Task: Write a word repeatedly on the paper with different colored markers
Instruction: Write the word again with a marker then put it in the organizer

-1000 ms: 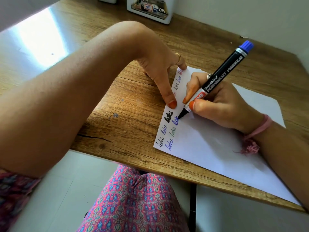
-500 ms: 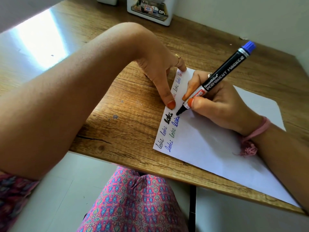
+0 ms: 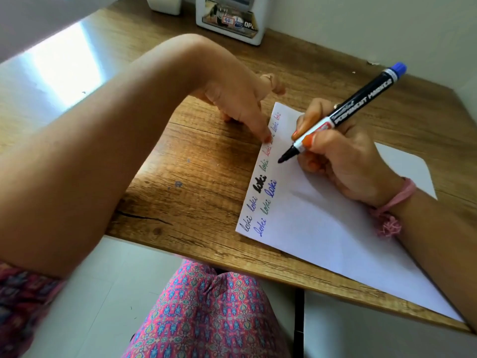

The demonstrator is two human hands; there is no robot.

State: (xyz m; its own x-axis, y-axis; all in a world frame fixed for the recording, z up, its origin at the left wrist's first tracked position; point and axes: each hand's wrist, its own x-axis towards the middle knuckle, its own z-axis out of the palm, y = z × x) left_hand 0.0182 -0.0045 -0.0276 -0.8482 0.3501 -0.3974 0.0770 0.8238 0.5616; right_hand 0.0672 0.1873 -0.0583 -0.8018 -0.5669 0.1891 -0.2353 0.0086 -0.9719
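A white sheet of paper [image 3: 322, 228] lies on the wooden desk [image 3: 196, 156]. Along its left edge the word "loki" [image 3: 260, 188] is written several times in different colours, with a fresh blue one [image 3: 271, 187] in the second row. My right hand [image 3: 343, 156] grips a black permanent marker [image 3: 348, 109] with a blue end cap. Its tip hovers just above the paper, past the blue word. My left hand [image 3: 240, 104] reaches across, its index fingertip pressing the paper's left edge.
A white box with a printed label [image 3: 229, 19] stands at the back of the desk against the wall, another white container [image 3: 165, 3] beside it. The desk's front edge runs above my lap in patterned pink fabric [image 3: 206, 319]. A pink thread bracelet [image 3: 395, 202] circles my right wrist.
The blue word got finished and the marker tip lifted and moved farther up the sheet. My left index finger slid farther up the paper's edge.
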